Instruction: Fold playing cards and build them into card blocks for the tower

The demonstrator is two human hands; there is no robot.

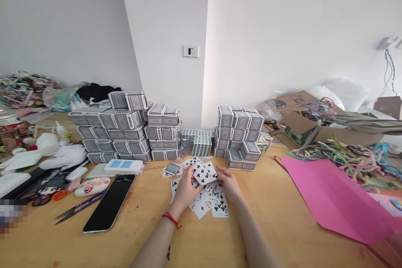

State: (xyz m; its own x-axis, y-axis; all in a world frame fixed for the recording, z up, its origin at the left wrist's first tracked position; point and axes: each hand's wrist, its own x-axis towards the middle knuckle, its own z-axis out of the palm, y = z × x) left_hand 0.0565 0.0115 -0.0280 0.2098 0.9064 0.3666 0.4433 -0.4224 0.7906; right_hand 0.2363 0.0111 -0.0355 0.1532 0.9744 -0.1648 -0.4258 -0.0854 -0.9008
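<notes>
My left hand point(187, 188), with a red string on the wrist, grips playing cards point(204, 173) whose front face shows black clubs. At their right edge, my right hand point(230, 184) has its fingers bent against the cards; its fingertips are partly hidden. Loose playing cards point(220, 208) lie face up and overlapping on the table beneath both hands. A small grey-backed card stack point(173, 169) sits just beyond my left hand. Stacked card boxes point(130, 119) rise behind on the left, and more boxes point(241, 123) stand behind on the right.
Left on the wooden table point(147, 226) are a black phone point(109, 204), thread snips point(80, 207) and a white box point(123, 166). Green-patterned boxes point(202, 145) stand at the back middle. A pink sheet point(333, 197) and tangled yarn point(348, 161) lie to the right.
</notes>
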